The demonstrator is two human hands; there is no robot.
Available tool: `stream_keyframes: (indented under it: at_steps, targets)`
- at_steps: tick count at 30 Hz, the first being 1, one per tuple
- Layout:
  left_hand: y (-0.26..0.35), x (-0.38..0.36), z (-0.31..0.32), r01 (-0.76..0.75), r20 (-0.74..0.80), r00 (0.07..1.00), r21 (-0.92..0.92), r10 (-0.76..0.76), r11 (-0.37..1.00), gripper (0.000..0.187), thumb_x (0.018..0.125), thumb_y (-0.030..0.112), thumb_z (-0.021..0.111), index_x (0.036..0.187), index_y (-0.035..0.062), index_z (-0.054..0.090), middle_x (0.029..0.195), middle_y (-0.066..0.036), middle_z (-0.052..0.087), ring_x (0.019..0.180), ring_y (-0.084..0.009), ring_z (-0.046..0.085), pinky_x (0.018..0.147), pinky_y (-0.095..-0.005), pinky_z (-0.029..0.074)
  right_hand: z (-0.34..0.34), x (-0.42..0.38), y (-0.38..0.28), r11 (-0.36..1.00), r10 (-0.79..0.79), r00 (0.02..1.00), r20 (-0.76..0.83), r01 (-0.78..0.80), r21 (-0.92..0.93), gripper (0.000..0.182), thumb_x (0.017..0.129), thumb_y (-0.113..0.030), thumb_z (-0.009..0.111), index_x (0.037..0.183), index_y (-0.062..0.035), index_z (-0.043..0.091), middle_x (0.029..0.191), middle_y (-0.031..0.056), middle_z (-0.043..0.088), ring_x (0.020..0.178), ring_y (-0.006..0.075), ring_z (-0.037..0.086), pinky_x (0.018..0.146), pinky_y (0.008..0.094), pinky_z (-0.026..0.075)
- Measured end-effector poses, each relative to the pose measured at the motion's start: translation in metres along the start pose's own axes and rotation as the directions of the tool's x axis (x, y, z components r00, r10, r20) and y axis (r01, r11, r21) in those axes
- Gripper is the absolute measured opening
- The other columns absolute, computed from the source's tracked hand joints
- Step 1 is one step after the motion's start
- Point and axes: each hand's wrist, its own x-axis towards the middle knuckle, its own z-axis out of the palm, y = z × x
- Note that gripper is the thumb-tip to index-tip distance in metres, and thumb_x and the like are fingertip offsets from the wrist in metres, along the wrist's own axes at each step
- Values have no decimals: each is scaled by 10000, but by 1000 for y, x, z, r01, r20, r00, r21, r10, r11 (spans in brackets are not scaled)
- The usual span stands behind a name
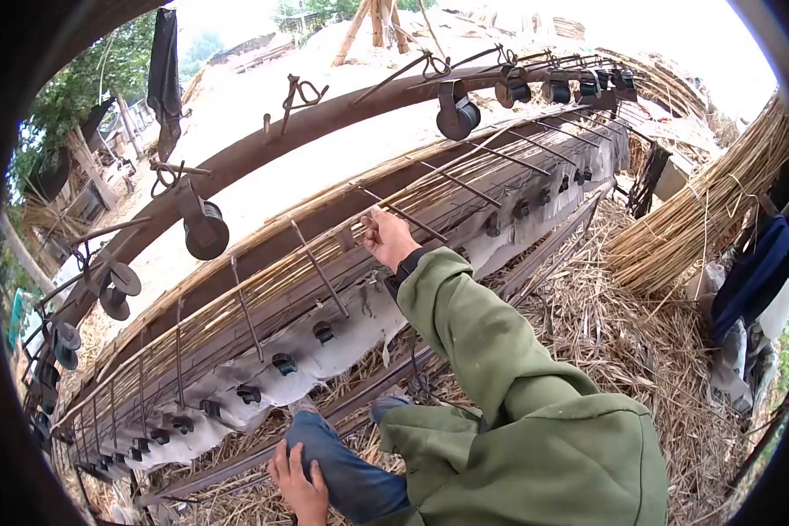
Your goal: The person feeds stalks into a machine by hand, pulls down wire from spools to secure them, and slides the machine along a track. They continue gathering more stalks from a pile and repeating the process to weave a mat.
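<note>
My right hand [387, 238], in a green sleeve, reaches over a long wooden frame [237, 342] with a layer of thin reeds [228, 307] along it. Its fingers are closed in a pinch at the reeds, near one of the metal rods [408, 219] that cross them; it seems to grip a reed, though the fingertips are partly hidden. My left hand [300, 486] rests on my knee in blue jeans [346, 469], fingers spread and holding nothing. Dark spools [206, 230] hang from the curved beam [324, 118] beyond the reeds.
Whitish sheeting [342, 329] with several dark spools in it hangs along the frame's near side. A tied reed bundle [701, 206] leans at the right, by a dark blue cloth [754, 276]. Loose straw [587, 324] covers the ground. Wooden poles [377, 26] stand behind.
</note>
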Motion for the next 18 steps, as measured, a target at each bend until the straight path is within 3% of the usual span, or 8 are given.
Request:
stream_keyframes:
  at_steps: [3,7,11,15,16,18]
  targets:
    - [0,-1,4,36,-20,999,17,-36,999,398,746,46,571,1139,33,507,1269,-177,434,1136,-383,375,973,-459,298,-16,-17,12,997,-35,999,40,37,-72,127,913,-234,524,886,-110,523,742,1,538,527,89,458,449,244,391]
    - [-2,-5,8,37,-44,998,24,-36,999,402,757,38,550,1154,15,494,1280,-171,430,1143,-377,367,986,-455,285,-58,-69,58,952,104,992,73,-78,-296,159,916,-232,517,893,-81,561,701,-2,522,485,72,431,429,221,367]
    - [0,-11,10,104,-30,994,32,-103,994,406,784,26,515,1187,7,466,1329,-174,384,1190,-377,334,1006,-460,265,-115,-136,121,817,273,949,158,-143,-559,199,916,-217,498,879,-50,600,661,-15,523,511,53,434,447,223,361]
    - [-9,-23,20,89,-73,994,57,-85,994,433,784,71,547,1206,23,460,1353,-191,351,1204,-386,341,1024,-467,252,-150,-197,148,715,352,888,295,-52,-698,219,901,-223,519,841,-29,601,658,-16,535,565,56,472,517,215,396]
    - [2,-17,8,-25,-102,993,264,53,964,372,898,256,519,1186,20,504,1249,-188,477,1086,-351,486,885,-457,398,-148,-209,148,685,314,898,308,10,-729,236,882,-233,519,829,-18,599,664,7,564,602,75,516,560,248,420]
    - [3,-20,13,-10,-26,1000,250,17,968,411,876,220,533,1233,26,469,1337,-192,387,1157,-377,429,924,-485,369,-151,-220,140,602,296,865,406,161,-782,233,868,-226,513,825,-15,604,656,37,586,620,119,554,596,283,441]
